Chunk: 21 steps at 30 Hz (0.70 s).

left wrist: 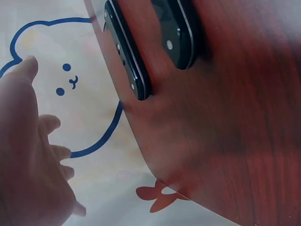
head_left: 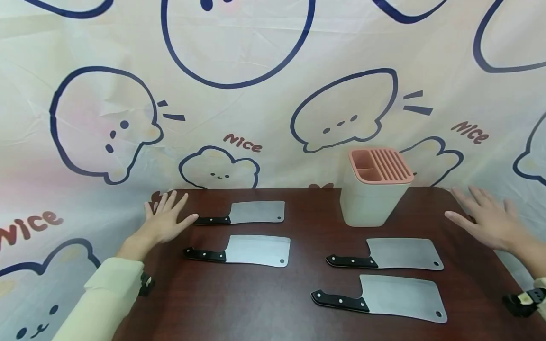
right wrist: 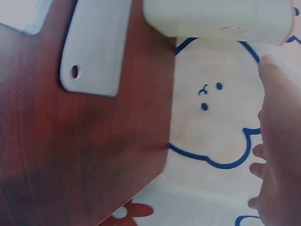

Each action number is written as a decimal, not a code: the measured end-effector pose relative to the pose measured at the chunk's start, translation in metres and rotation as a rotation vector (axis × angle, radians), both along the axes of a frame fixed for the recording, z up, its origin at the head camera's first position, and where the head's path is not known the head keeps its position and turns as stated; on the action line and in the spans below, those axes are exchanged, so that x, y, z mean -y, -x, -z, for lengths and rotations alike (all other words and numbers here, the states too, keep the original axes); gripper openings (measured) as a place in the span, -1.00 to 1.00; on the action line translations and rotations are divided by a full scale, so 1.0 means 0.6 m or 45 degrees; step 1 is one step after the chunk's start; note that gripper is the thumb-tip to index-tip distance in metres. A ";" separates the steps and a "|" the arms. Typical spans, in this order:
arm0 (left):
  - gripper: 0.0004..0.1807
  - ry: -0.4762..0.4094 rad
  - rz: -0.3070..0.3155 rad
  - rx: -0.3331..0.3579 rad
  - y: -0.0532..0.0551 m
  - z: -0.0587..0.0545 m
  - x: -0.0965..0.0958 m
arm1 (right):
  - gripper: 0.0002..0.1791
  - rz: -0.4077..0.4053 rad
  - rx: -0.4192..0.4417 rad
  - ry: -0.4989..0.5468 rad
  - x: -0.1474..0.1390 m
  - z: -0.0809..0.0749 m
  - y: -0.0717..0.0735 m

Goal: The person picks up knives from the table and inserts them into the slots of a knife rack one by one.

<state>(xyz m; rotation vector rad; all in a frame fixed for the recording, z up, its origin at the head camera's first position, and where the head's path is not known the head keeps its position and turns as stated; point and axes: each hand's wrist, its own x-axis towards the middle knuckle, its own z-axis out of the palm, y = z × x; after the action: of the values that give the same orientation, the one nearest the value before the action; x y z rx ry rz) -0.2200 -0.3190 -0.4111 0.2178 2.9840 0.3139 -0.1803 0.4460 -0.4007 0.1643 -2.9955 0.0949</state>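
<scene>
My left hand [head_left: 164,222] is spread at the table's far left corner, holding nothing. Its thumb is close to the black handle of a cleaver [head_left: 258,211]; the head view does not show whether they touch, but the left wrist view shows the hand apart from the handles. A second cleaver [head_left: 258,250] lies just nearer. Over the table's right edge my right hand [head_left: 490,220] hovers with fingers spread and nothing in it. Two more cleavers, a farther one [head_left: 405,253] and a nearer, larger one [head_left: 403,298], lie flat at the right, handles pointing left.
A pale knife block [head_left: 373,201] with a pink slotted top stands upright at the back right. The dark wooden table [head_left: 234,303] ends at a cartoon-printed cloth [head_left: 273,113] behind and on both sides.
</scene>
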 end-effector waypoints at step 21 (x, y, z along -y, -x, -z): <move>-0.05 -0.293 0.033 0.064 0.042 0.036 -0.044 | -0.35 -0.106 0.162 0.778 0.101 -0.099 0.026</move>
<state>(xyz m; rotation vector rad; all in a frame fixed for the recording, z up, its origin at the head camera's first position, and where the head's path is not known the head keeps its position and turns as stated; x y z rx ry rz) -0.2454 -0.2929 -0.4327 0.2667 2.8890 0.6499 -0.1958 0.3856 -0.3414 0.2163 -2.9150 1.0409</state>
